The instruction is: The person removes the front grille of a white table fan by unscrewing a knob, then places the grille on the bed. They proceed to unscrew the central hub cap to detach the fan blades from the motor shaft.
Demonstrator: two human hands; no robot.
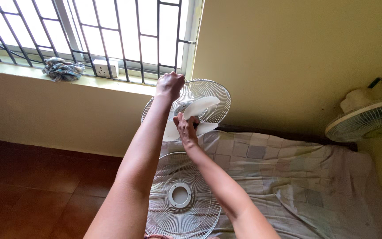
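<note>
I see open air over the floor (36,190) to the left. Ahead, the fan (200,108) stands close against the wall (288,57) under the sill (32,71). A loose grille (180,194) covers the near bed (297,177) edge; a second fan (365,117) blocks the right corner

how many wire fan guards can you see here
3. One guard stands upright behind the white blades, gripped at its top rim by the left hand. One loose guard lies flat on the bed. One is on the second fan at the right wall.
</note>
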